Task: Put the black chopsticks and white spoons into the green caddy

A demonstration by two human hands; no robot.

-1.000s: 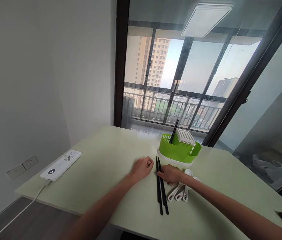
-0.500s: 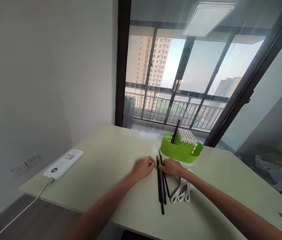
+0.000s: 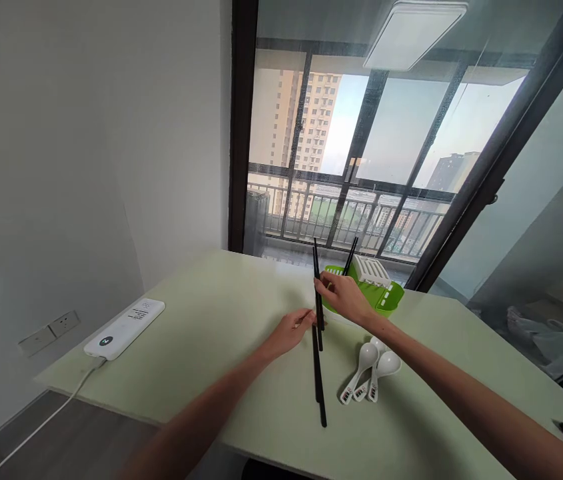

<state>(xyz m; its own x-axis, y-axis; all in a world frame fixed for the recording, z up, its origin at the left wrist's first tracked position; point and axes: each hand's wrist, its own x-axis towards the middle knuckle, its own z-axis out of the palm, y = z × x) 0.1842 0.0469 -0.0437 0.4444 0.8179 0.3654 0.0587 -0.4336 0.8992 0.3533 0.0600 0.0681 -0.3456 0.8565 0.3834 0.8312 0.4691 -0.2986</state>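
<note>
The right hand (image 3: 344, 297) pinches one black chopstick (image 3: 316, 283) nearly upright, tip down; two more chopsticks (image 3: 318, 380) lie lengthwise beside the loosely curled left hand (image 3: 288, 331); three white spoons (image 3: 371, 367) nearby.

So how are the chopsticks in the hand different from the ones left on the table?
The chopsticks in the right hand, the held chopsticks, stand nearly upright in the air, while the table chopsticks lie flat on the table. The held chopsticks are pinched by fingers; the table chopsticks have only the left hand at their far end. Both are long, thin and black.
</note>
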